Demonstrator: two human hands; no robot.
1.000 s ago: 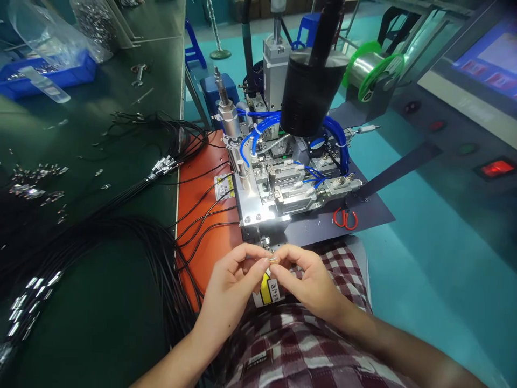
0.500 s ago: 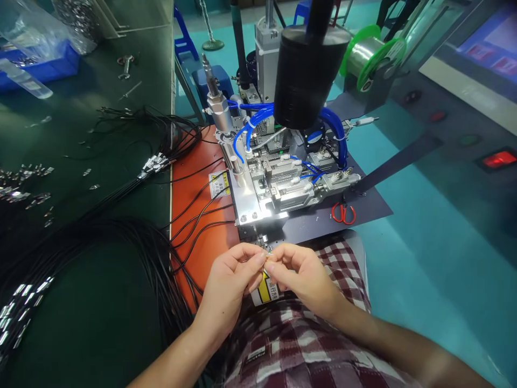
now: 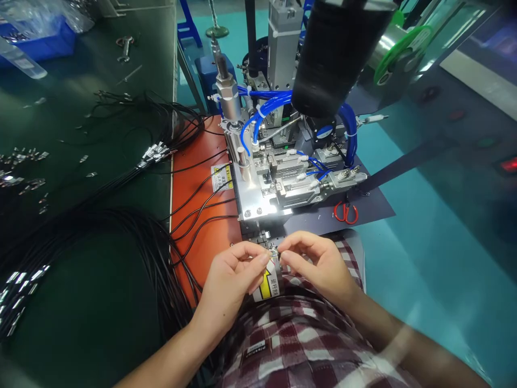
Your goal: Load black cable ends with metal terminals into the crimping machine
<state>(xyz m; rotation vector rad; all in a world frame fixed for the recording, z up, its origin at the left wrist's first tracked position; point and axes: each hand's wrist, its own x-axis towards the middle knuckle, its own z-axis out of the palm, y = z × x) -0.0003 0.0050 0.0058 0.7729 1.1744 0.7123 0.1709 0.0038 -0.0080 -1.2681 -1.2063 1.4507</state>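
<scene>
My left hand (image 3: 232, 283) is closed in a pinch around the end of some thin wires (image 3: 274, 253), light and reddish strands that stick out past its fingertips. Close on the right, my right hand (image 3: 319, 264) has thumb and forefinger drawn together at the tips of these strands, its other fingers curled. A small gap lies between the two hands. Just beyond them is the front edge of a metal machine (image 3: 258, 207) with cylinders and blue air tubes. Below the fingers shows a label with a yellow arrow (image 3: 265, 285).
Black cables (image 3: 133, 231) with shiny metal ends lie in bundles on the dark green table (image 3: 92, 323) at left, some running over the orange board (image 3: 202, 237). Red-handled scissors (image 3: 346, 213) lie right of the machine. A black cylinder (image 3: 335, 59) hangs overhead. A wrench (image 3: 126, 49) and blue bin (image 3: 48, 43) are farther back.
My right hand has moved right, away from my left, and the thin strands now show between them. My left hand keeps its pinch. The camera view has shifted slightly.
</scene>
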